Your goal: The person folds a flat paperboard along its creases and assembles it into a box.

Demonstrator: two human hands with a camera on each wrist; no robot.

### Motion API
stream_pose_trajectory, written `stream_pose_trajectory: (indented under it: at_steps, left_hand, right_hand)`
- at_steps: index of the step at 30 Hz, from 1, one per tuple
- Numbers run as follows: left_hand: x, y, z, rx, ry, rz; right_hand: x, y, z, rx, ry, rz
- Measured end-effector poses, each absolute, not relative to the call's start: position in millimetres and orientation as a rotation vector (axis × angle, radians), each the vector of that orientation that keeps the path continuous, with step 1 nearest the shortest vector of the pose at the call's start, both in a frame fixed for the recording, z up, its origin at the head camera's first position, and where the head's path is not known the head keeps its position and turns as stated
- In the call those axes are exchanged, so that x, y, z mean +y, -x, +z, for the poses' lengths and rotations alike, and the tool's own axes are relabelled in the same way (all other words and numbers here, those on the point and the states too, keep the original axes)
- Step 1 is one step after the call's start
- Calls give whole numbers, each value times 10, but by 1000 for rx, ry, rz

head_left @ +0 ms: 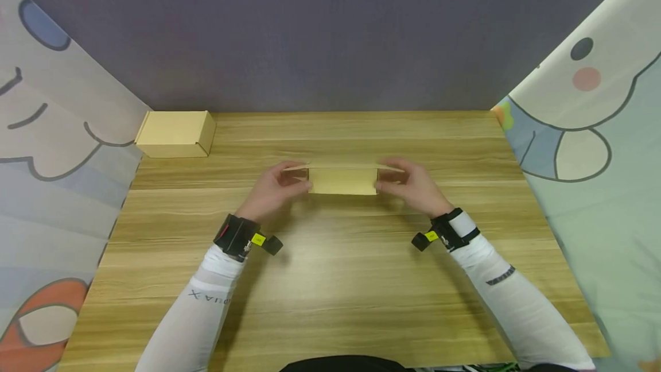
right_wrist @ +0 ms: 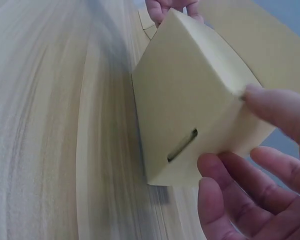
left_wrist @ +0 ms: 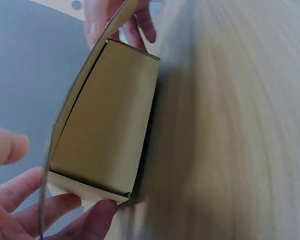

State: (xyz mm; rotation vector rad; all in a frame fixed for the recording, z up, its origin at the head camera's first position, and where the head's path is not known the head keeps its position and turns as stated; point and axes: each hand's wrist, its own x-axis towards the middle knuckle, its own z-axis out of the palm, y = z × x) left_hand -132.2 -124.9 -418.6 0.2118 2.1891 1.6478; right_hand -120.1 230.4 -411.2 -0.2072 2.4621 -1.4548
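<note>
A cardboard mailer box [head_left: 343, 182] with a protruding flap is grasped at its left end by the left hand [head_left: 272, 190] and at its right end by the right hand [head_left: 415, 189], around the middle of the wood-grain tabletop [head_left: 330, 286]. A closed cardboard box [head_left: 173, 129] is placed at the far left corner.

- On your left sleeve [head_left: 195, 313], between seven and eight o'clock from the head view's centre, you can read an "X"; the letters beside it are unclear.
- On your right sleeve [head_left: 516, 303], at four o'clock, the dark printed bar [head_left: 501, 275] is too small to read.
- Your left yellow label [head_left: 259, 239] and right yellow label [head_left: 431, 236], by the wrist straps, carry marks you can't make out.
</note>
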Motion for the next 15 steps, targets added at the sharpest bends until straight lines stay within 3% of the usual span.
stream_pose_trajectory:
  at_steps: [15]
  left_hand:
    - [-1171, 1353, -4192, 2213, -103, 1646]
  right_hand:
    - [2265, 1330, -4155, 2322, 50, -1503]
